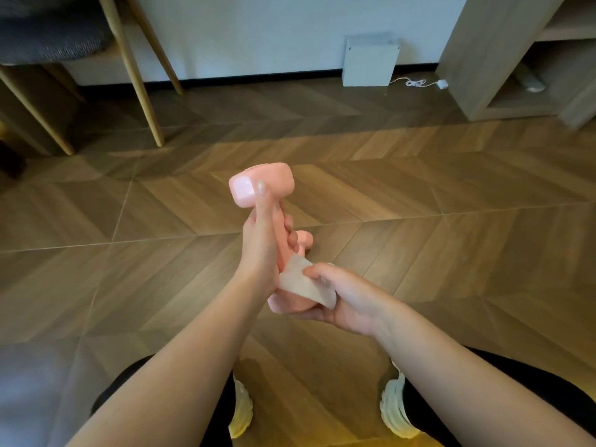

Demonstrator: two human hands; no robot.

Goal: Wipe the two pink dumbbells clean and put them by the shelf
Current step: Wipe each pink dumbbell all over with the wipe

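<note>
Head view: our left hand (pixel 261 250) grips the pink dumbbell (pixel 274 182) by its handle, thumb against the far head. Our right hand (pixel 342 298) pinches a pale wipe (pixel 300 283) onto the near head. A second pink dumbbell (pixel 304 238) peeks out just beyond our left hand.

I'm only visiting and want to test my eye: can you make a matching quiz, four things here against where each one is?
Things:
1. held dumbbell
2. wipe
3. other dumbbell
4. white box

Places:
A. against the far wall
B. on the floor, just behind the hands
C. gripped by its handle in the left hand
D. pinched in the right hand, against a pink end

Pairs: 1-C, 2-D, 3-B, 4-A.
</note>
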